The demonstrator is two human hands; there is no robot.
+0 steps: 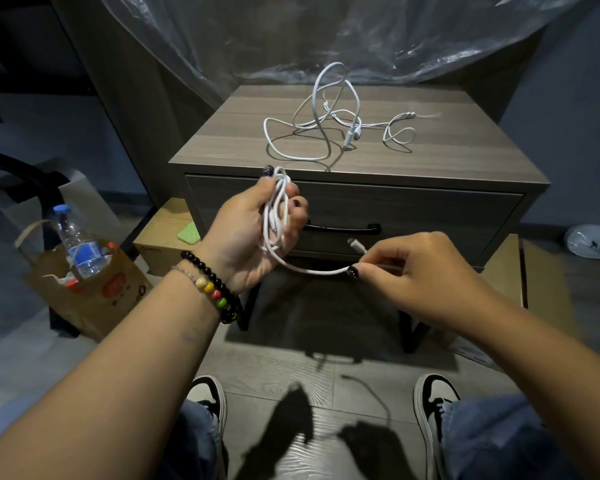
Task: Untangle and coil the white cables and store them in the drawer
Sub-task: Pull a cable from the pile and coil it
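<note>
My left hand [246,226] grips a bundle of white cable loops [277,209] in front of the nightstand. The loose tail of that white cable [312,269] runs right to my right hand [420,268], which pinches it near its plug [355,243]. More white cables [321,126] lie tangled on the nightstand top [447,157], one loop standing up at the back. The drawer [430,216] below is closed, its black handle [343,228] partly behind my left hand.
A paper bag [94,292] holding a water bottle [78,244] stands on the floor at left, next to a cardboard box [167,237]. Clear plastic sheeting [326,32] hangs behind the nightstand. Another box [541,271] sits at right. My shoes [207,393] are near the bottom.
</note>
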